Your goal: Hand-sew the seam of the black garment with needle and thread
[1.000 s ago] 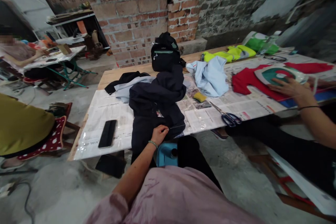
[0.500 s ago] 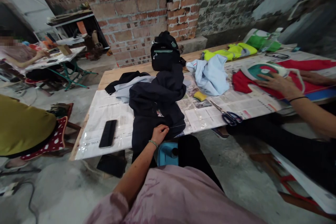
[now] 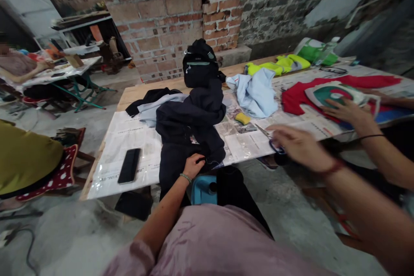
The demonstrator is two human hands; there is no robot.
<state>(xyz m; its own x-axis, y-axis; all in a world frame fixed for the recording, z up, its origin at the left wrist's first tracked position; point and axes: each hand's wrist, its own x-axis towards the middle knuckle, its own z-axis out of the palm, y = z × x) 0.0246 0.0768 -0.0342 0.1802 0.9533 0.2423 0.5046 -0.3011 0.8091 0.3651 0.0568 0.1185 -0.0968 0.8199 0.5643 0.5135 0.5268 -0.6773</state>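
My left hand [image 3: 194, 165] is closed on the hem of a dark navy garment [image 3: 190, 116] that lies heaped over the table edge. A thin pale thread [image 3: 213, 162] trails across the cloth beside my fingers. My right hand [image 3: 296, 144], smeared by motion, is at the dark-handled scissors [image 3: 277, 146] on the table's front edge. Its fingers cover part of the handles, and whether they grip them cannot be made out. Left of the scissors' blades sits a yellow sponge [image 3: 242, 118].
A phone [image 3: 129, 166] lies at left on the newspaper-covered table [image 3: 106, 146]. Behind the garment stand a black backpack [image 3: 199, 64] and a light blue shirt [image 3: 255, 92]. At right, a co-worker's hand [image 3: 349, 114] rests on a green-and-white piece [image 3: 318, 95] over red cloth.
My right hand has come into view from the right and reached the scissors. My left hand stays on the navy garment. The thread beside it now hangs slack and curved.
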